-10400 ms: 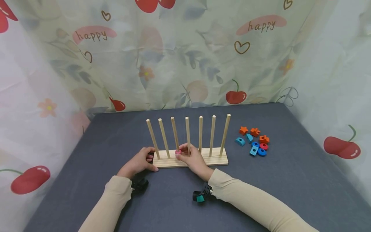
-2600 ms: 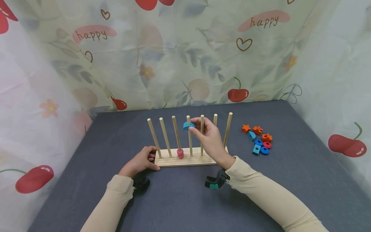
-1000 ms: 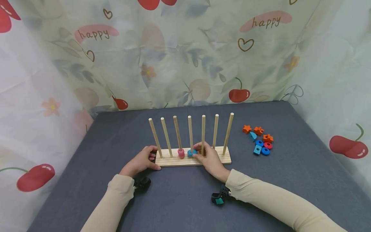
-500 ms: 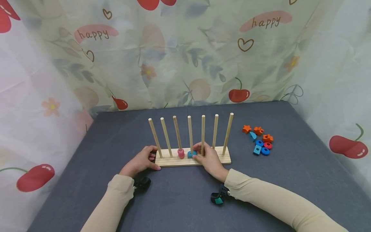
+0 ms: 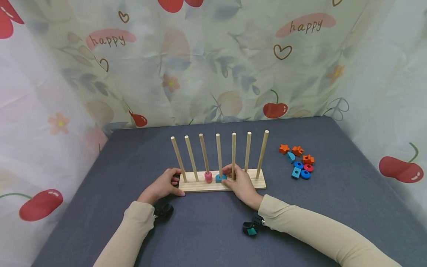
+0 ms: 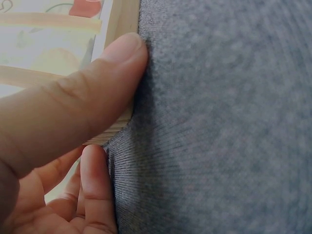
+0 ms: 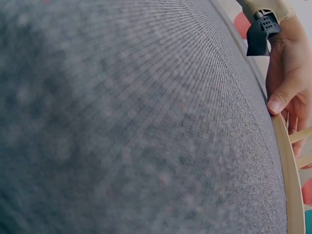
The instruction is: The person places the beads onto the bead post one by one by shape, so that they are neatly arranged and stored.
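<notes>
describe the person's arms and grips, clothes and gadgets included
The left sleeve and right sleeve are long, plain and cream. Below each cuff sits a black wrist device: the left device is pierced with small holes, while the right device shows a teal patch. The left grip and right grip are gloveless.

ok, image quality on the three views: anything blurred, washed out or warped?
Head: fairly even light, pegs readable but splayed, probably lens or perspective. Left wrist: backdrop washed out at upper left, grey cloth soft at right. Right wrist: cloth blurred and darker at left, wooden board bowed along its edge.
</notes>
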{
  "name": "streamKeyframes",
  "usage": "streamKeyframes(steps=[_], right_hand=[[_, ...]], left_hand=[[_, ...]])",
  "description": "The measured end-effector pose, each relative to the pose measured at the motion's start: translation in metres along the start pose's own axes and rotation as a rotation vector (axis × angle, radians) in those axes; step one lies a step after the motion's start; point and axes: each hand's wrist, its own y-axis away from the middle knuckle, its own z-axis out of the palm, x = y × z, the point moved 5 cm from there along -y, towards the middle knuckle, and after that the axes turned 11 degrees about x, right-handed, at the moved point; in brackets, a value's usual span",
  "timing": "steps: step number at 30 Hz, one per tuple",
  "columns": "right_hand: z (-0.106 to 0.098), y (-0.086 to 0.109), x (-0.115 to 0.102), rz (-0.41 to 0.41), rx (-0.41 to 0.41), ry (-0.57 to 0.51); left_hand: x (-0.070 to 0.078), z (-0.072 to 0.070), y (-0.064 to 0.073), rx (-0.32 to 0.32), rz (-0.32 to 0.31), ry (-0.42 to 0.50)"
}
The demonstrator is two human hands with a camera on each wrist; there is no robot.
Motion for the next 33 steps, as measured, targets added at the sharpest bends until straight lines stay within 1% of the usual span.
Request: streamKeyframes(steps=[8, 11, 14, 16, 19, 24, 27, 30, 33], right_hand=[[0.0, 0.001, -0.001, 0.002, -0.005, -0.001], [0.0, 0.002, -0.001, -0.004, -0.02, 0.002], [-0.004, 0.006, -0.001, -0.008, -0.065, 0.012], [-0.007, 0.009, -0.002, -0.016, -0.106, 0.038], [-0.015, 0.015, -0.004, -0.005, -0.162, 0.086], [-0.031, 0.025, -0.008, 0.026, -0.242, 0.165], [-0.045, 0.03, -0.014, 0.025, -0.306, 0.168], [-0.065, 0.033, -0.02, 0.031, -0.345, 0.149], [-0.089, 0.033, -0.025, 0.031, -0.34, 0.13]], left_hand=[[-0.001, 0.0, 0.0, 0.007, 0.005, 0.007], [-0.001, 0.0, 0.0, 0.007, 0.009, 0.012], [-0.002, 0.0, 0.0, 0.009, 0.013, 0.013], [-0.001, 0.0, -0.001, 0.007, 0.018, 0.012], [-0.001, 0.0, -0.001, 0.01, 0.017, 0.009], [-0.001, 0.0, -0.001, 0.013, 0.014, 0.0], [-0.001, 0.0, -0.001, 0.011, 0.014, 0.002], [-0.001, 0.0, -0.001, 0.01, 0.01, 0.003], [-0.002, 0.0, -0.002, 0.009, 0.007, 0.002]])
